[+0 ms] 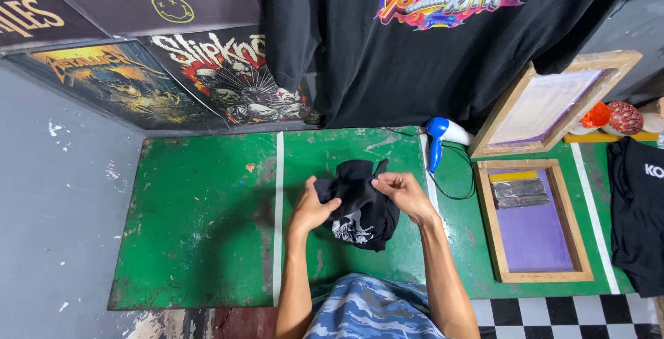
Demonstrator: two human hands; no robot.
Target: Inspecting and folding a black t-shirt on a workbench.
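Note:
I hold a bunched-up black shirt [363,207] with a white print over the middle of a green table [207,207]. My left hand [312,209] grips the shirt's left edge. My right hand [402,194] pinches the fabric at its upper right. The lower part of the shirt hangs down towards the table, its white print facing me.
A blue and white hair dryer [439,138] lies behind my right hand, its cord trailing. Two wooden screen-printing frames [534,221] sit at the right, one leaning. Black garments lie at the far right [640,214] and hang at the back [415,55]. Posters line the left wall.

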